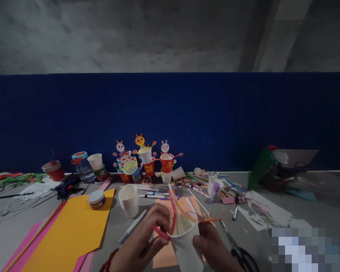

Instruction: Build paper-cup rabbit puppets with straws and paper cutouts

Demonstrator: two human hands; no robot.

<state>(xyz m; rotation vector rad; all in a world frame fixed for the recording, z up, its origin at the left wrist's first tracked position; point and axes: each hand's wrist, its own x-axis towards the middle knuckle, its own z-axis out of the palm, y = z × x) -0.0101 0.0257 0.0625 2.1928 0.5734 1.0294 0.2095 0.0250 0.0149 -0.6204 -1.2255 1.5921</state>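
A white paper cup (pixel 186 245) is tilted in front of me, its mouth facing up and toward the back. My right hand (pixel 212 245) grips it, thumb on the near side and fingers behind. At the left of its rim, my left hand (pixel 147 240) pinches a red straw (pixel 161 232) that bends over the edge, with part rising inside. An orange straw (pixel 184 209) also curves out of the cup, and another orange strip (pixel 212 220) sticks out to the right. Peach paper (pixel 166 257) lies beneath. Some of my fingertips are hidden by the cup.
Left are yellow card (pixel 65 226), a small jar (pixel 96 199) and stacked white cups (pixel 129 200). Scissors (pixel 239 251) lie beside my right wrist. Rabbit-faced cup figures (pixel 149 166) stand at the back. A purple glue stick (pixel 214 190) and a marker (pixel 235 207) are right.
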